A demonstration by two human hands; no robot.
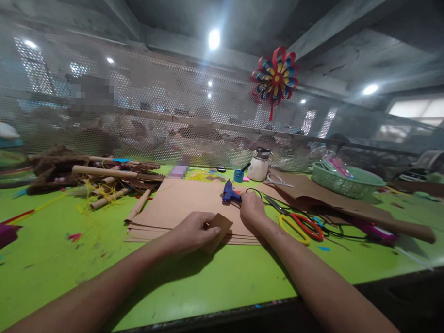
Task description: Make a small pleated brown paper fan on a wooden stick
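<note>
My left hand (195,232) pinches a small piece of brown paper (220,229) between thumb and fingers, just above the front edge of a stack of brown kraft paper sheets (184,199). My right hand (252,207) is closed at the handle end of a blue glue gun (228,192), over the right part of the stack. The back of the hand hides its fingers. Right of my right wrist lie scissors (302,226) with one yellow and one orange-red handle loop.
Rolled brown paper pieces (105,172) and yellow scraps pile up at the left. A white jar (259,165) and a small blue pot (238,175) stand behind the stack. At the right are a green basket (347,183) and a large brown sheet (373,215). A paper pinwheel flower (276,78) hangs on the mesh.
</note>
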